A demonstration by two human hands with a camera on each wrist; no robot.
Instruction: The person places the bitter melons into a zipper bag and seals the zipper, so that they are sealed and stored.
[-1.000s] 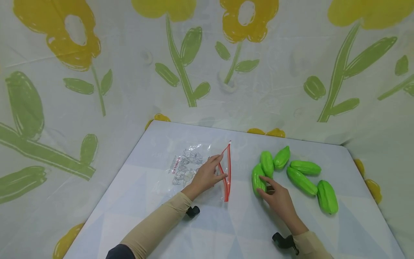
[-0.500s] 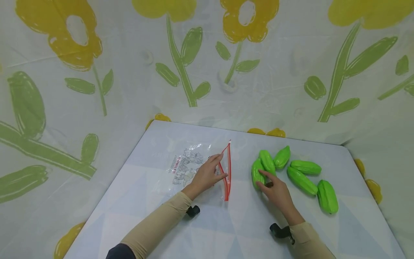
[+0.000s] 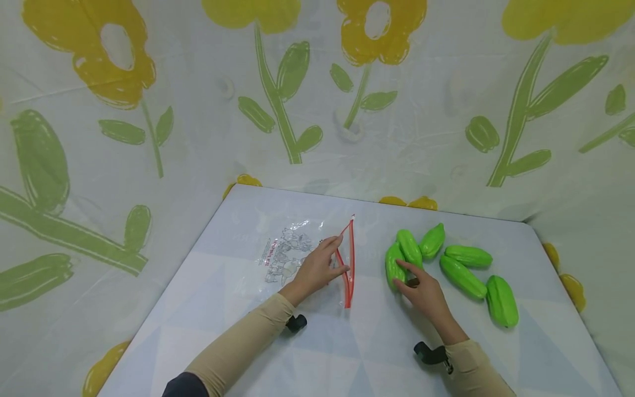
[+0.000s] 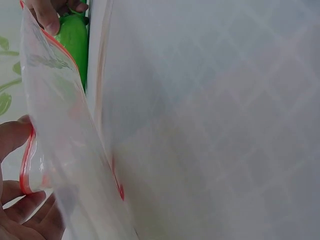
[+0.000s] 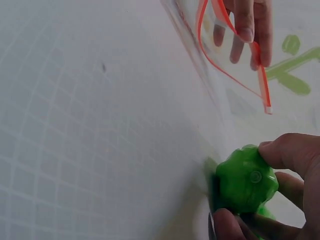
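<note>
My left hand (image 3: pixel 315 267) holds the red zip edge of a clear plastic zip bag (image 3: pixel 290 256) printed with line drawings. In the left wrist view, the thumb and fingers sit on the red rim (image 4: pixel 25 167), and the mouth of the bag gapes. My right hand (image 3: pixel 429 298) grips a green ridged gourd (image 3: pixel 393 264) between thumb and fingers. Its round end faces the right wrist camera, where the held gourd (image 5: pixel 247 180) shows a small stem scar. Touching it on the far side is another green gourd (image 3: pixel 409 247).
Several more green gourds lie to the right, among them a far gourd (image 3: pixel 432 241) and the rightmost gourd (image 3: pixel 502 302). They rest on a pale table (image 3: pixel 322 353) with a triangle pattern. A flower-print curtain (image 3: pixel 426 138) hangs behind the table.
Between the first frame and the middle one, my right hand and its gourd shifted slightly away from me, and the neighbouring gourd turned a little. My left hand and the bag stay put.
</note>
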